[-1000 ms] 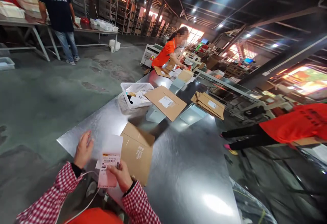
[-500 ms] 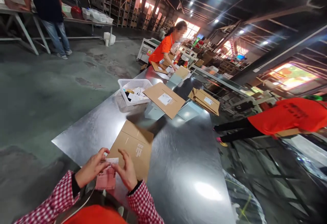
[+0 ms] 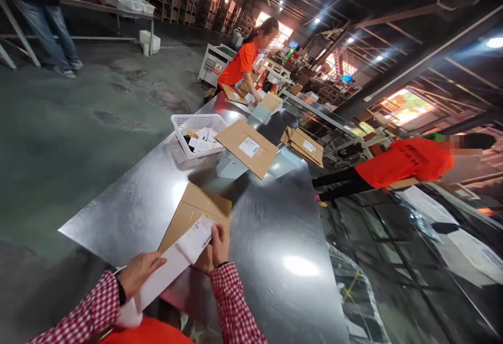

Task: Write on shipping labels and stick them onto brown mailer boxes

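Note:
A long white paper strip with a printed label (image 3: 178,257) is stretched between my hands, low over the near end of a shiny metal table (image 3: 271,229). My left hand (image 3: 138,272) pinches its lower left part. Holding the strip's upper right end, my right hand (image 3: 219,244) rests over a flat folded cardboard box (image 3: 184,215) that lies on the table. Both sleeves are red-and-white checked.
Further along the table stand a white mesh basket (image 3: 178,132) of papers, a labelled flat cardboard box (image 3: 245,147) and a stack of flat boxes (image 3: 302,146). A person in orange (image 3: 239,66) works at the far end; another in orange (image 3: 401,163) bends at right. Concrete floor lies left.
The pink-and-white label, held folded close between both hands, is now pulled out into a long strip. My right hand has moved up over the cardboard box. The view has shifted down.

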Motion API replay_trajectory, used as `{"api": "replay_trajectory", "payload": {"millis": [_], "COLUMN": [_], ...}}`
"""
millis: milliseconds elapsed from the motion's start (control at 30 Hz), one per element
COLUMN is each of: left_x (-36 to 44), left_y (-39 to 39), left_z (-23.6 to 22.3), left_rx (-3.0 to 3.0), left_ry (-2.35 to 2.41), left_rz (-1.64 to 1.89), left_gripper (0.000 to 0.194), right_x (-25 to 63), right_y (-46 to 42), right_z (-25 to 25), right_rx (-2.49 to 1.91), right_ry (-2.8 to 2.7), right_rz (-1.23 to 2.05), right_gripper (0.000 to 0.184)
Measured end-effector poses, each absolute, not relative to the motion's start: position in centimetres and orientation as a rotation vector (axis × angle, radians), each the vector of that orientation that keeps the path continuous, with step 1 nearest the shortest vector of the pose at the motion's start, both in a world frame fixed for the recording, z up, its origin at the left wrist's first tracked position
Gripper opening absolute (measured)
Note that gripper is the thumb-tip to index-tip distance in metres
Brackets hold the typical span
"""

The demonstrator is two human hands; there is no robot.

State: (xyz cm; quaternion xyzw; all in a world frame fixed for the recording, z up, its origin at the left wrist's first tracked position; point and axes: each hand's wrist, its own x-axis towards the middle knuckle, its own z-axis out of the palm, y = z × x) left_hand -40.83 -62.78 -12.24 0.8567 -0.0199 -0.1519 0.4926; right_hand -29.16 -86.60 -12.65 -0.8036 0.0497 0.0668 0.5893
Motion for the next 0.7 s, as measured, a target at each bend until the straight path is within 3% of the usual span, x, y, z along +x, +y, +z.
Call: {"api": "replay_trajectory", "payload": {"millis": [267,533,700], "left_x": [-40.5,-39.2,-39.4], "left_y": [-62.8,-64.2,-64.3], "left_z": [-16.8,-19.6,-20.4], "left_rx": [2.316,2.523,2.46], "left_ry": [-0.389,-0.501,-0.452], "left_rz": [-0.383,-0.451,-0.423], "left_gripper": [0.019,0.025,0.027], "right_x": [-23.0,-24.8,-27.2], "right_y": [-88.4,-87.4,-85.8], "right_z": [-15.7,-15.6,-17.6], "right_rx": [-2.115,-2.591,-2.896], "right_ry": [0.002,0.028,-0.359], "right_rz": [0.344,0.218,0.291], "right_gripper": [0.043,0.078,0.058]}}
